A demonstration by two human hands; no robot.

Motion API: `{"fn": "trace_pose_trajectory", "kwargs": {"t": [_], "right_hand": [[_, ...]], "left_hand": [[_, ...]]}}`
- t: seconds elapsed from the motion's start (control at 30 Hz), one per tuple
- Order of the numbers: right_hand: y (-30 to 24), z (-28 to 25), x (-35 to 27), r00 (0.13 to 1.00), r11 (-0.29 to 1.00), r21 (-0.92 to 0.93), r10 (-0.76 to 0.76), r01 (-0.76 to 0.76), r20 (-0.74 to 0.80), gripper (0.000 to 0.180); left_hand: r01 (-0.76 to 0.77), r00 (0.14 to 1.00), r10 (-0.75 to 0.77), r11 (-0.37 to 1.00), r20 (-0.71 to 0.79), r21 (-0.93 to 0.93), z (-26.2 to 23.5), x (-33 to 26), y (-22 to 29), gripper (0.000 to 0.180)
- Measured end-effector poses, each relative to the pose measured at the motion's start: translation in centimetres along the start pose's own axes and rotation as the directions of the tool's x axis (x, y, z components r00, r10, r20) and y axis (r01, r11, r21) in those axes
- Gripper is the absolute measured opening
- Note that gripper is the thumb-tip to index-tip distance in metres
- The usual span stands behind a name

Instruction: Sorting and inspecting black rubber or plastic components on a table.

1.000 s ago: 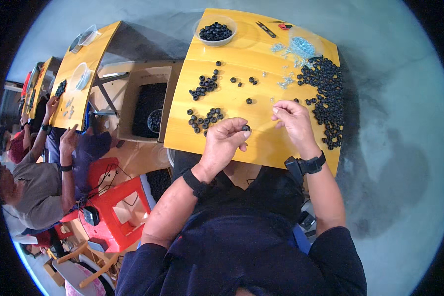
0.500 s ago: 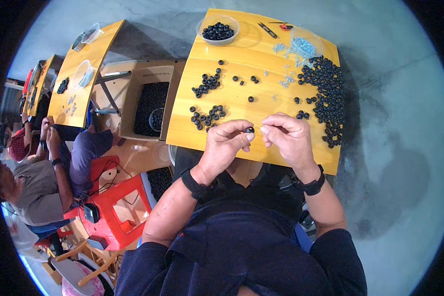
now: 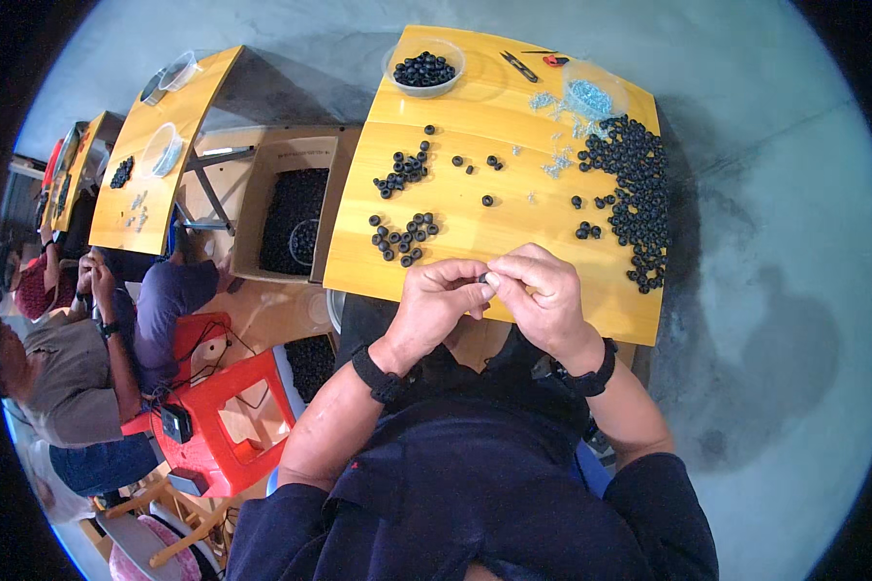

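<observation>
My left hand [image 3: 438,302] and my right hand [image 3: 541,295] meet fingertip to fingertip over the near edge of the yellow table [image 3: 494,218]. Between them they pinch a small black rubber ring [image 3: 482,278]; anything else held there is hidden by the fingers. Two small clusters of black rings [image 3: 405,238] lie just beyond my left hand. A large heap of black rings [image 3: 635,194] runs along the table's right side. Small silvery metal parts [image 3: 555,165] are scattered near the heap.
A clear bowl of black rings [image 3: 423,70] stands at the far edge, with a clear dish of metal parts [image 3: 591,97] and a small tool [image 3: 519,66]. A cardboard box of black rings [image 3: 291,218] sits left of the table. Other people [image 3: 87,358] work at yellow tables on the left.
My right hand has come in from the table's right side to meet the left hand. Both hands have drawn slightly toward the near edge, fingertips now joined on the ring.
</observation>
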State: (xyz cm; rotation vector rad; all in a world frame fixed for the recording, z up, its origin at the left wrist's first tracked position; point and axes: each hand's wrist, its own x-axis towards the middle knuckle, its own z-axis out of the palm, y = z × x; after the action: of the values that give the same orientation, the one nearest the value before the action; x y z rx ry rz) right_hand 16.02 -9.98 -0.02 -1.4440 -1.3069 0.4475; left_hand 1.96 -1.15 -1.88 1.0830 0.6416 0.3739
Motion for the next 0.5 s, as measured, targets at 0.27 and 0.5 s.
{"fn": "trace_pose_trajectory", "kwargs": {"t": [0.27,0.5], "right_hand": [[-0.4,-0.3,0.1,0.996,0.991,-0.103,-0.084,0.088,0.043,0.008],[-0.7,-0.5,0.1,0.962,0.922,-0.276,-0.244,0.27,0.127,0.01]], "left_hand": [[0.003,0.999,-0.005,0.999,0.037,0.033,-0.4,0.1,0.0,0.013],[0.055,0.998,-0.056,0.998,0.025,0.034,-0.9,0.0,-0.9,0.013]]}}
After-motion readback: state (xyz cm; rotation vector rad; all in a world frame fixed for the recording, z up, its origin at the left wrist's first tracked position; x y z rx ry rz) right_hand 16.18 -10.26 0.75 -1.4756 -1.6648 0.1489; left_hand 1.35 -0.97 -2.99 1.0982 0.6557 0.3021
